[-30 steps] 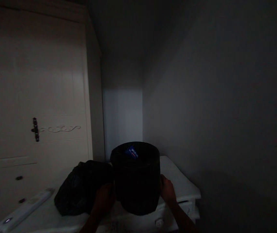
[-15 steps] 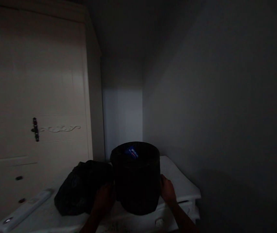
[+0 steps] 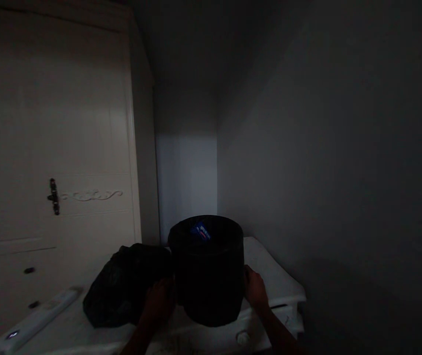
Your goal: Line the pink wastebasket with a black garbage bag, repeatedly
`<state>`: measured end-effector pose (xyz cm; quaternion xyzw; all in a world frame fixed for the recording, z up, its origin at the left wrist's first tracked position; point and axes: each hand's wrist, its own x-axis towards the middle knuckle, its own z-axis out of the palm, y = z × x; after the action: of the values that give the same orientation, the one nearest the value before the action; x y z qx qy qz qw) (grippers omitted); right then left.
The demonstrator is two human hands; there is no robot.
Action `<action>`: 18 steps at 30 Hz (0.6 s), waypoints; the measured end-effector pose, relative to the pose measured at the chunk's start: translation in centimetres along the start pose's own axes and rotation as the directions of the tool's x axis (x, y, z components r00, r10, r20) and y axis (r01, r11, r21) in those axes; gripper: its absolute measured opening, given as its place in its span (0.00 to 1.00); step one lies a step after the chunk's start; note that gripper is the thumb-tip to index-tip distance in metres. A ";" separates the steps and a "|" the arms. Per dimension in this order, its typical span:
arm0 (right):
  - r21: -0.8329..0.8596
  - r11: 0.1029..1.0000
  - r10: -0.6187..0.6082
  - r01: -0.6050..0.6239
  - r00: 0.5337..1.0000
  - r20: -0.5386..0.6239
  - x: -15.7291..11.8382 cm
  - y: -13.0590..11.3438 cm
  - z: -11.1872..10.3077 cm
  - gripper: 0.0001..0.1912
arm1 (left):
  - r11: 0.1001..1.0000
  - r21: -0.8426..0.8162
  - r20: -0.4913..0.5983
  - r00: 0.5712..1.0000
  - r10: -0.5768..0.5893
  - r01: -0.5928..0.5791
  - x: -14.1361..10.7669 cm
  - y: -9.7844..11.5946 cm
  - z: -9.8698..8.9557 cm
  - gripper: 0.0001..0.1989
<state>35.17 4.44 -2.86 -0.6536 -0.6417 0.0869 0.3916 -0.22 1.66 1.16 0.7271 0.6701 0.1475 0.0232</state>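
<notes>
A round black trash can [image 3: 211, 286], lined with a black bag, stands upright at the front edge of the white dresser top [image 3: 266, 276]. Inside its mouth lies a small blue packet [image 3: 200, 231]; the printing on it is too small to read. My right hand [image 3: 256, 287] grips the can's right side with curled fingers. On the opposite side my left hand [image 3: 161, 300] is closed against the can, its fingers dim in the shadow. Just left of the can, a bulging black plastic bag [image 3: 117, 288] rests on the dresser, partly behind my left hand.
A long white power strip [image 3: 41, 315] lies at the dresser's left edge. Behind it rises a white wardrobe [image 3: 92, 123] with a dark handle [image 3: 54, 196]. A grey wall [image 3: 325, 172] borders the right side. A round drawer knob [image 3: 243, 338] projects from the dresser front.
</notes>
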 end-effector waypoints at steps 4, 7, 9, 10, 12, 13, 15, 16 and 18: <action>0.021 1.000 -0.013 0.013 1.000 0.005 0.0 0.0 0.0 0.20 | 1.000 0.001 0.004 1.000 -0.006 0.006 0.0 -0.1 0.1 0.24; 0.033 0.999 -0.013 0.013 1.000 0.003 0.0 0.0 0.0 0.20 | 1.000 0.010 -0.001 1.000 -0.007 0.007 0.0 -0.1 0.2 0.24; 0.034 0.999 -0.007 0.007 1.000 0.012 0.0 0.1 0.0 0.20 | 1.000 0.024 -0.009 1.000 0.003 -0.002 0.0 -0.1 0.2 0.24; 0.033 0.999 -0.004 0.004 1.000 0.019 0.0 0.1 0.0 0.21 | 0.999 0.033 -0.011 1.000 0.006 -0.005 0.0 0.0 0.2 0.24; 0.031 0.999 -0.005 0.005 1.000 0.028 0.0 0.1 -0.1 0.21 | 0.999 0.051 -0.010 1.000 0.018 -0.018 -0.1 0.1 0.1 0.24; 0.030 1.000 -0.007 0.006 1.000 0.029 0.0 0.1 -0.1 0.20 | 0.998 0.058 -0.007 1.000 0.023 -0.022 -0.1 0.1 0.0 0.24; 0.027 1.000 -0.008 0.007 1.000 0.029 0.0 0.0 -0.2 0.20 | 0.998 0.065 -0.010 1.000 0.024 -0.023 -0.2 0.2 -0.1 0.23; 0.024 1.000 -0.005 0.004 1.000 0.029 -0.1 -0.1 -0.2 0.20 | 0.998 0.062 -0.014 1.000 0.021 -0.020 -0.2 0.2 -0.2 0.23; 0.022 1.000 0.005 -0.006 1.000 0.030 -0.1 -0.2 -0.4 0.20 | 0.999 0.045 -0.017 1.000 0.014 -0.013 -0.3 0.2 -0.3 0.22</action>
<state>35.21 4.16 -2.50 -0.6497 -0.6449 0.1048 0.3887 -0.08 1.32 1.40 0.7307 0.6684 0.1387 0.0001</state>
